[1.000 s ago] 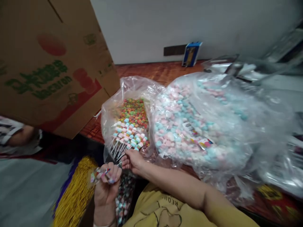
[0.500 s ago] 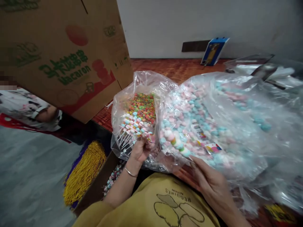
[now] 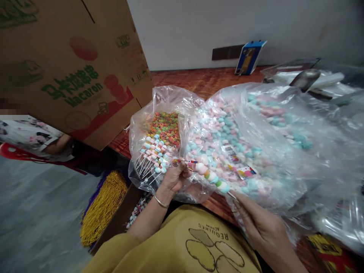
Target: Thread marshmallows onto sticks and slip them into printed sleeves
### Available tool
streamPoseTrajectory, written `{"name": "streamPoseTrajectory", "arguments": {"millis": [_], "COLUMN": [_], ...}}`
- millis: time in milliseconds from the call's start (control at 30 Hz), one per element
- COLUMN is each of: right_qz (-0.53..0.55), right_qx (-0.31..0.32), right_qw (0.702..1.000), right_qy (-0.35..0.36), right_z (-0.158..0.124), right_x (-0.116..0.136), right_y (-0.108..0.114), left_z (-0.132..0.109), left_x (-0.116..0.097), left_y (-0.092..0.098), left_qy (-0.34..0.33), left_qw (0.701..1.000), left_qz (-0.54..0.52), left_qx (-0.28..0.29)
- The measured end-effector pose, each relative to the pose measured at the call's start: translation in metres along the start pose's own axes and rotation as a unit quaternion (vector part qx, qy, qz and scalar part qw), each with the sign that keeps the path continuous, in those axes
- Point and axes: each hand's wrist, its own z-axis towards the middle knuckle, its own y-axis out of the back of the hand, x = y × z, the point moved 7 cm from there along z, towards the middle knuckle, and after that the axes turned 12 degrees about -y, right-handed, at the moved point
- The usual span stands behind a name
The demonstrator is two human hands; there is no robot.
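Observation:
My right hand [image 3: 256, 216] pinches the stick end of a candy skewer [image 3: 212, 177], threaded with pink, white and blue marshmallows and small green and orange rings. At the skewer's other end, my left hand [image 3: 176, 176] is closed on a small colourful wrapper [image 3: 191, 164]. Behind the skewer a large clear bag [image 3: 267, 144] holds loose pastel marshmallows and printed packets. To the left, another clear bag [image 3: 167, 96] contains colourful candy rings [image 3: 165, 127], with finished marshmallow skewers [image 3: 153, 151] lying on them.
A tall Macaron carton [image 3: 110, 49] stands at the left, partly hiding a person's arm [image 3: 59, 145]. Gold beaded strands [image 3: 104, 206] hang below. At the back are a blue box [image 3: 250, 57] and a metal scoop [image 3: 305, 79].
My left hand has moved slightly right and up, toward the skewer's tip, with the wrapper now showing there. The view has shifted a little.

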Motion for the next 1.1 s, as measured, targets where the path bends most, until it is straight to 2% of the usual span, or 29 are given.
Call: {"name": "streamPoseTrajectory", "arguments": {"millis": [200,367,500,600,667,767,833,867,933,1000,1100], "right_qz": [-0.1,-0.143,-0.063,0.044,0.118,0.223,0.279,0.3,0.31,0.27,0.161], "right_qx": [-0.011,-0.016,-0.006,0.06,0.136,0.258,0.292,0.289,0.253,0.197,0.104], "right_qw": [0.994,0.988,0.998,0.993,0.966,0.885,0.837,0.825,0.835,0.881,0.954], "right_qy": [0.05,0.048,-0.004,-0.095,-0.186,-0.317,-0.369,-0.382,-0.379,-0.335,-0.229], "right_z": [0.001,0.001,0.003,0.005,0.002,-0.015,-0.026,-0.029,-0.028,-0.021,-0.008], "right_x": [0.008,0.009,0.007,-0.002,-0.012,-0.025,-0.03,-0.032,-0.033,-0.028,-0.013], "right_y": [0.017,0.025,0.026,0.021,0.011,-0.01,-0.02,-0.023,-0.022,-0.014,0.002], "left_z": [0.0,0.004,0.006,0.006,0.007,0.009,0.009,0.009,0.009,0.009,0.01], "left_x": [-0.007,-0.008,-0.011,-0.014,-0.016,-0.016,-0.015,-0.015,-0.014,-0.013,-0.013], "left_y": [-0.001,0.0,0.0,-0.003,-0.004,-0.005,-0.005,-0.005,-0.004,-0.002,-0.002], "left_qy": [-0.041,-0.063,-0.083,-0.087,-0.079,-0.07,-0.069,-0.069,-0.068,-0.064,-0.058], "left_qw": [0.997,0.984,0.969,0.962,0.958,0.946,0.936,0.933,0.93,0.929,0.921], "left_qz": [0.058,0.151,0.206,0.228,0.246,0.276,0.298,0.306,0.315,0.321,0.344], "left_qx": [0.018,0.071,0.106,0.124,0.128,0.155,0.173,0.177,0.178,0.175,0.171]}}
